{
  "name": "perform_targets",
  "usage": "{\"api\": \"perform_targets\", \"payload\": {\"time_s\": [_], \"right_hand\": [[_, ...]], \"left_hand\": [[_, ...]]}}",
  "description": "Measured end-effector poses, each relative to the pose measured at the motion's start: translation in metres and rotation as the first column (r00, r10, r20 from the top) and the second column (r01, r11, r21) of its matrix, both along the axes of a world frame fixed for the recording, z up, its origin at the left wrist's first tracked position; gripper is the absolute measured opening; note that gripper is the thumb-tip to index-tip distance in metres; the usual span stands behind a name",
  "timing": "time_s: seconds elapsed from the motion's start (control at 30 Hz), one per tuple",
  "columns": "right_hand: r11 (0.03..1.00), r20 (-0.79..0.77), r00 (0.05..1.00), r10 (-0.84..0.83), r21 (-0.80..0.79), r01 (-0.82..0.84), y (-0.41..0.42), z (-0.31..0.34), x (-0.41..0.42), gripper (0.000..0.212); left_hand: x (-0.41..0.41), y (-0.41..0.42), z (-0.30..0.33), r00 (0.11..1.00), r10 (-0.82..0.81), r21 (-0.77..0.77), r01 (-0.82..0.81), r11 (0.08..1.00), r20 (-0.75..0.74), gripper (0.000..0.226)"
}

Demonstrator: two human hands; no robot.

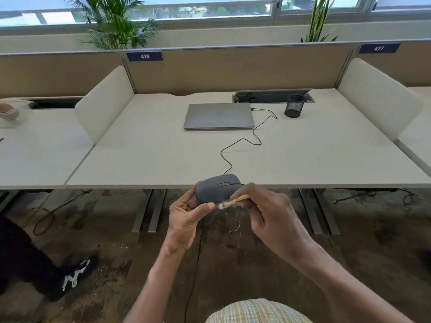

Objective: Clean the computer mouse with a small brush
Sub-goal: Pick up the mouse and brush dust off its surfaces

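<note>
While two hands (pixel 186 214) grip: one mouse (pixel 218 188), one brush (pixel 233 202).

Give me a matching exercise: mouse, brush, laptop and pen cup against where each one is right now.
Things:
1. mouse
2. brush
3. laptop
4. pen cup

Places:
A. closed, flat on the desk
B. held in the left hand, off the desk
C. standing right of the laptop
D. pinched in the right hand, tip at the mouse

Pairs: 1-B, 2-D, 3-A, 4-C
</note>
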State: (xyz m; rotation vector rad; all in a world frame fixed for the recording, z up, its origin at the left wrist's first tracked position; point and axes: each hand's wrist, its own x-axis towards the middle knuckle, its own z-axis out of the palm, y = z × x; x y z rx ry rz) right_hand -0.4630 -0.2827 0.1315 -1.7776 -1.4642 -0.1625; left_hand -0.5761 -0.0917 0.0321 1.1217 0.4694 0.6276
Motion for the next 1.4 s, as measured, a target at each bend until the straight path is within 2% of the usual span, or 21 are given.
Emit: {"api": "perform_targets", "payload": {"time_s": [0.07, 0.2, 0.27, 0.4, 0.53, 0.67, 0.87, 1.07, 1.27, 1.4], "right_hand": [[0.998, -0.055, 0.998, -0.025, 0.054, 0.028, -0.003, -0.005, 0.001, 0.029], [0.953, -0.314, 0.947, -0.066, 0.26, 0.152, 0.004, -0.004, 0.0, 0.02], [0.934, -0.405, 0.912, -0.063, 0.299, 0.197, 0.008, -0.005, -0.002, 0.016], [0.914, -0.465, 0.877, -0.124, 0.291, 0.283, 0.005, -0.018, 0.005, 0.018], [0.875, -0.501, 0.826, -0.258, 0.24, 0.42, -0.003, -0.027, 0.02, 0.021], [0.829, -0.496, 0.791, -0.357, 0.221, 0.513, -0.009, -0.023, 0.029, 0.019], [0.848, -0.486, 0.825, -0.289, 0.269, 0.456, -0.006, -0.012, 0.015, 0.018], [0.852, -0.42, 0.833, -0.36, 0.216, 0.477, -0.013, -0.002, 0.04, 0.02], [0.949, -0.441, 0.875, -0.2, 0.137, 0.285, -0.011, 0.007, 0.056, 0.039], [0.959, -0.442, 0.88, -0.176, 0.125, 0.255, 0.002, 0.009, 0.064, 0.04]], "left_hand": [[0.0, 0.001, 0.001, 1.0, 0.005, -0.005, -0.005, 1.0, 0.002, 0.076], [0.002, -0.002, 0.006, 1.0, 0.012, -0.027, -0.011, 1.0, 0.007, 0.093], [0.003, -0.003, 0.007, 1.0, 0.014, -0.029, -0.014, 0.999, 0.017, 0.095], [0.002, -0.003, 0.006, 1.0, 0.019, -0.038, -0.018, 0.999, 0.017, 0.094], [0.0, -0.001, 0.001, 1.0, 0.026, -0.024, -0.025, 0.999, 0.017, 0.071], [-0.003, 0.0, -0.001, 1.0, 0.026, -0.03, -0.025, 0.999, 0.009, 0.079], [0.0, -0.003, -0.001, 1.0, 0.017, -0.019, -0.016, 1.0, 0.011, 0.071], [-0.005, -0.003, -0.002, 1.0, -0.013, -0.031, 0.013, 0.999, 0.006, 0.074], [-0.006, -0.006, -0.001, 0.999, -0.042, -0.033, 0.043, 0.999, 0.024, 0.083], [-0.008, -0.008, 0.0, 0.997, -0.079, -0.029, 0.08, 0.996, 0.021, 0.084]]}}
